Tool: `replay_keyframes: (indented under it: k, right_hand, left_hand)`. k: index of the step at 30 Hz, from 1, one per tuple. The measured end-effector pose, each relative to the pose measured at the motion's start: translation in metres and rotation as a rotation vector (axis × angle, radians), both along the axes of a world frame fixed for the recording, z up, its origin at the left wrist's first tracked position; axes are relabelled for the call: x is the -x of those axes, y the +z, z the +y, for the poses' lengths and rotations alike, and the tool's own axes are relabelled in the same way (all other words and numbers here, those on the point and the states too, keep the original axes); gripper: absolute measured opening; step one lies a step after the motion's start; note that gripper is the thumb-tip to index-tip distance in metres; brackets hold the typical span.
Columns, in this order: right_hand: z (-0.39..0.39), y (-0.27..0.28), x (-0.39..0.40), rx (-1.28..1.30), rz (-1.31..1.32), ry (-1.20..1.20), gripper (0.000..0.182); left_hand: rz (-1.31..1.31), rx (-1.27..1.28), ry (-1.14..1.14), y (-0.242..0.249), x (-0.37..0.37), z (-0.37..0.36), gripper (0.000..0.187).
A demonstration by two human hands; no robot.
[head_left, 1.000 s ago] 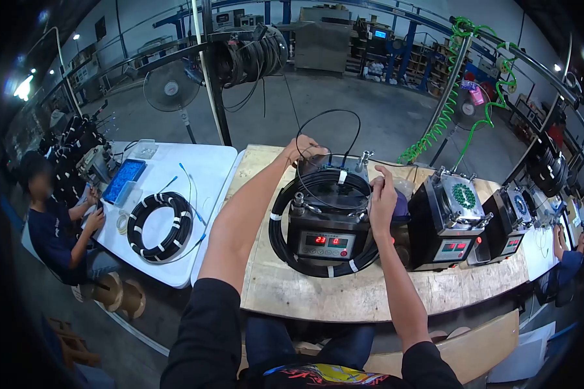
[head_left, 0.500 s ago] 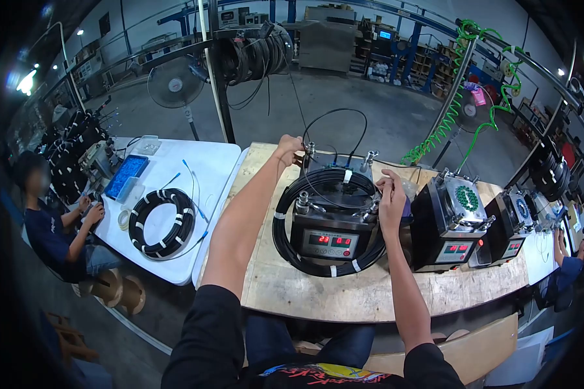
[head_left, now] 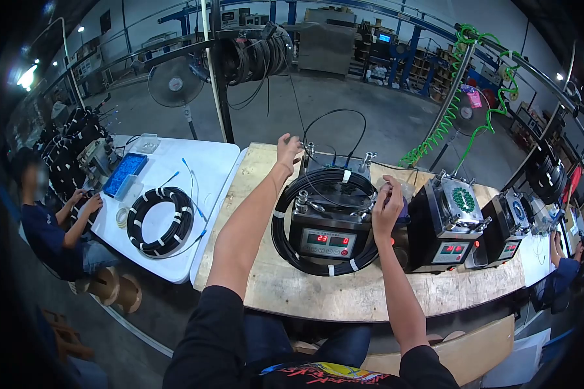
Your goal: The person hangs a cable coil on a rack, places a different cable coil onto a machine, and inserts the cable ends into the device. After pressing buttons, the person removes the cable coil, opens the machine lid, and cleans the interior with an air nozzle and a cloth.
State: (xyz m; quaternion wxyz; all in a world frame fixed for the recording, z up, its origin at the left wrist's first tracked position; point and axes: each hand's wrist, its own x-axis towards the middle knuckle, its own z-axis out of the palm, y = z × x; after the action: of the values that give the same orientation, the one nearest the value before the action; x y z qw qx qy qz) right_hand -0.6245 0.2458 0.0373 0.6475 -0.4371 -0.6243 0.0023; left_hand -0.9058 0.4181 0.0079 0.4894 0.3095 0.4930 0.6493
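A coil of black cable (head_left: 281, 228) with white ties hangs around a metal machine (head_left: 329, 242) whose red display is lit. My left hand (head_left: 289, 150) is at the machine's back left clamp, fingers apart, with nothing visible in it. On the right, my right hand (head_left: 387, 206) is beside the coil and the machine's front right clamp, its fingers curled; whether it grips anything is hidden. A thin black cable loop (head_left: 336, 111) rises above the machine.
More machines (head_left: 442, 223) stand to the right on the wooden table (head_left: 272, 299). The white table (head_left: 201, 170) at left holds another cable coil (head_left: 135, 227) and a blue tray (head_left: 124, 175). A person (head_left: 45, 223) sits there; another person (head_left: 562, 272) is far right.
My left hand has shifted slightly left off the clamp, its fingers more spread. My right hand has moved a little down and left. The display's right-hand reading has changed.
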Motion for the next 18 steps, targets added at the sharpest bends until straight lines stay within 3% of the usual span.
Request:
replay_keyframes:
  k: [2,4,8,11,14,16,18]
  right_hand:
    - [0.000,-0.001,-0.001,-0.003,-0.018,-0.016,0.023]
    - [0.003,-0.004,0.001,-0.061,-0.034,-0.018,0.026]
    - [0.001,-0.005,0.000,-0.038,-0.052,-0.025,0.030]
    - [0.000,-0.005,-0.001,-0.057,-0.081,-0.044,0.031]
    - [0.001,-0.004,0.001,-0.079,-0.065,-0.056,0.031]
    - [0.002,-0.006,-0.002,-0.124,-0.100,-0.090,0.032]
    - [-0.003,-0.001,0.002,-0.101,-0.098,-0.094,0.033]
  left_hand:
    - [0.147,0.032,-0.009,0.008,0.000,-0.004,0.070]
    - [0.244,-0.045,-0.100,-0.018,0.012,0.023,0.067]
    - [0.044,-0.182,-0.059,-0.019,0.003,0.014,0.054]
    - [0.030,-0.071,-0.010,-0.002,-0.002,0.003,0.057]
    - [0.396,-0.096,0.019,0.009,0.008,-0.013,0.056]
    - [0.510,-0.302,-0.064,0.032,0.010,-0.070,0.036]
    - [0.629,-0.453,0.083,0.047,-0.002,-0.136,0.030]
